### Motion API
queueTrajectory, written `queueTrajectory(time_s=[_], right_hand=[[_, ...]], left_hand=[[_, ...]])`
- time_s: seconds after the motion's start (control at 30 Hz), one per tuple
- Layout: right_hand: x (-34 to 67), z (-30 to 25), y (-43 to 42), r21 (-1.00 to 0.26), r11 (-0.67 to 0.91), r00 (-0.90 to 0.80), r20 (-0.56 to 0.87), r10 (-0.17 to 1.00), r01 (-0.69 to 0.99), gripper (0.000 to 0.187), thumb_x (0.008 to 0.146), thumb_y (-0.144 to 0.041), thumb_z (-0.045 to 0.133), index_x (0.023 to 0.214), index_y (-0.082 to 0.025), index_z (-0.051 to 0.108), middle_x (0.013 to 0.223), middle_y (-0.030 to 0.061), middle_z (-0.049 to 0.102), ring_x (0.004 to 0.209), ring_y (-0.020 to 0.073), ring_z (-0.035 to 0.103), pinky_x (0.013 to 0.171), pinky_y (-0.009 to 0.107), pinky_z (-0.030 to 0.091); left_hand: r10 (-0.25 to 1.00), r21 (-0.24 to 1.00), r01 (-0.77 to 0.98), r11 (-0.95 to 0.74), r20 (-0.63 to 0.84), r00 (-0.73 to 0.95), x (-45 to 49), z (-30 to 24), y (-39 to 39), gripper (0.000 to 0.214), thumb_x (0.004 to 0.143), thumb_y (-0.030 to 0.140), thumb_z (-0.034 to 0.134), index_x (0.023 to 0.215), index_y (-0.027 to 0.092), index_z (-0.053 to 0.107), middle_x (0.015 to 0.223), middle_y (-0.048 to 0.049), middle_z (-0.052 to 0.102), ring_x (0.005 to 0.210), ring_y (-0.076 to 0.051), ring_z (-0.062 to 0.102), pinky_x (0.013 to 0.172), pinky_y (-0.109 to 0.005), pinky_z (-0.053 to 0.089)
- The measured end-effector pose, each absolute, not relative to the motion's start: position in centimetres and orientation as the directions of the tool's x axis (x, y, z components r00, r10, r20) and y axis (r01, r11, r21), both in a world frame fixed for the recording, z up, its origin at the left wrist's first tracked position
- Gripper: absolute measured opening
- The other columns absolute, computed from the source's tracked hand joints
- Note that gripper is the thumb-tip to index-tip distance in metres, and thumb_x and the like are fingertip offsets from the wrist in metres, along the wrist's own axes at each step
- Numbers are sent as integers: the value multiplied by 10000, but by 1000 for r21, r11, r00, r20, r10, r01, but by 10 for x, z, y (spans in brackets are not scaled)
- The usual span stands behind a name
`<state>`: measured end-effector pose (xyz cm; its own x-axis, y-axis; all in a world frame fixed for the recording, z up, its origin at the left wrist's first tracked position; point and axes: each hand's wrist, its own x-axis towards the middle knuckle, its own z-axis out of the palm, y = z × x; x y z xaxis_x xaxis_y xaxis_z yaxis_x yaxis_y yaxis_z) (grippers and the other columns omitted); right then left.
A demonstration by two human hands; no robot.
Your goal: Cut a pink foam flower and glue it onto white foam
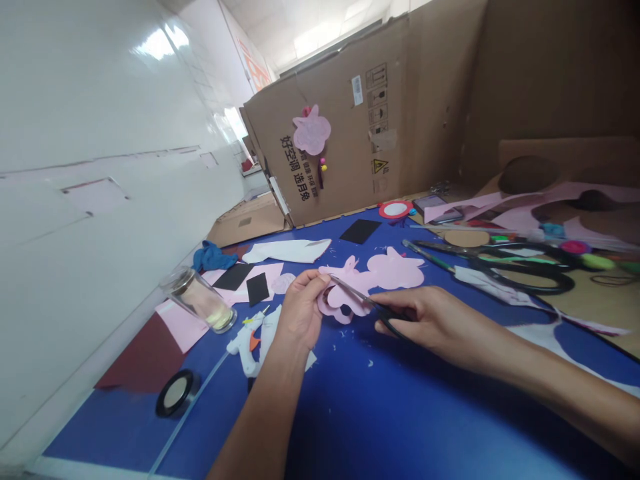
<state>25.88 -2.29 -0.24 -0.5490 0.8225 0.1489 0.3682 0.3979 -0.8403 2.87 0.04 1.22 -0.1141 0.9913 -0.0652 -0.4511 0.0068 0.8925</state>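
My left hand (303, 303) pinches the left edge of a pink cut-out sheet (345, 293), which has a rounded outline and a dark opening. In my right hand (425, 320) is a pair of scissors (383, 312) with dark handles; their blades lie along the pink sheet and point toward my left fingers. How far the blades are apart is hard to see. Just behind lies another pink cut-out (397, 270) with rounded lobes and small ear-like tips. Small white scraps are scattered on the blue tabletop (350, 413).
A glass jar (200, 300), glue gun (247, 347) and tape roll (175, 393) stand or lie at left. Black squares (360, 231) lie behind. Large black-handled scissors (525, 267) and pink offcuts (540, 200) are at right. A cardboard box (345, 133) stands at the back.
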Motion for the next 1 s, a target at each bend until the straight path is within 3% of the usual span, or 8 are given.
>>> queueTrajectory(time_s=[0.87,1.0], right_hand=[[260,-3,-23,-863,389,-526,178,831,323,392,960,-469,690,1278,-296,838,945,-2,803,820,243,657,695,289,476],[260,-3,-23,-851,406,-529,188,827,332,362,961,-441,681,1244,-289,847,906,3,793,797,237,646,675,284,461]], left_hand=[[992,897,-441,13,-69,-110,30,14,0,328,561,203,976,747,158,709,698,8,730,632,-105,667,628,-215,546],[995,915,-401,32,-68,-78,29,14,0,324,610,245,960,748,166,677,778,-44,779,644,-130,686,636,-247,554]])
